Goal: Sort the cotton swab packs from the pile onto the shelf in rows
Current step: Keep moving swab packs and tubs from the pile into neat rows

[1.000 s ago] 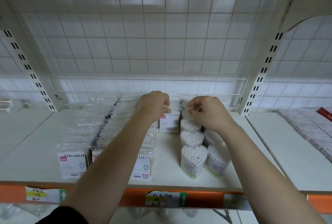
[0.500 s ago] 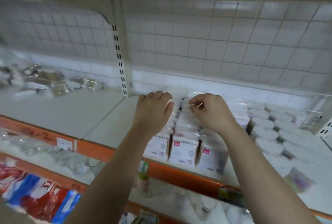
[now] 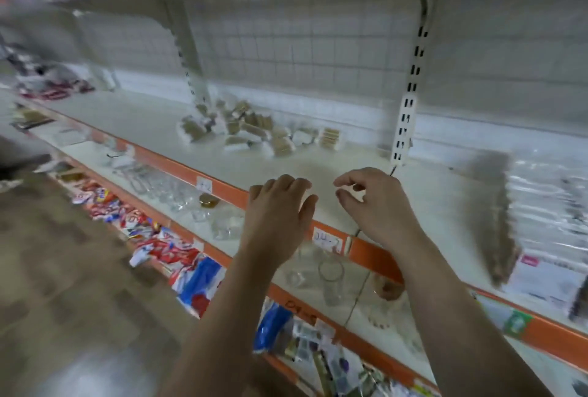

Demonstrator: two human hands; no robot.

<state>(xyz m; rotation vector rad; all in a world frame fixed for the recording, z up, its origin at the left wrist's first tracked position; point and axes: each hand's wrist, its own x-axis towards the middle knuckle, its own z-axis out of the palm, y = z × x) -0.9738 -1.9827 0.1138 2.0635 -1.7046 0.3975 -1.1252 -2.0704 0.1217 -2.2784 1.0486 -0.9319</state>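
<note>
Neither grip has anything in it: the left hand (image 3: 276, 215) hovers with its fingers nearly straight and a little spread, and the right hand (image 3: 378, 209) has its fingers loosely curled, forefinger and thumb close but with nothing visible between them. Both hang over the front of the white shelf (image 3: 152, 123), just above its orange rail (image 3: 222, 188). The pile (image 3: 254, 132) of swab packs lies further back and to the left, near the wire-grid back wall, loose and pointing every way. The rows (image 3: 547, 212) of packs already laid stand off to the right, past the slotted upright (image 3: 405, 123), though that side is too smeared to count them. The step in hand looks to be the reach for more packs. To do it well, I would send each grip to the near edge of the heap, not its middle, and close on the firm body of a pack, since the clear film will likely slide or crumple. Take only as many as sit flat in the grip, turn them all the same way before carrying, and lift them clear so the heap is not dragged forward. The glass tumblers (image 3: 331, 279) on the shelf below sit right under the forearms, so a dropped pack or a low elbow could reach them.
</note>
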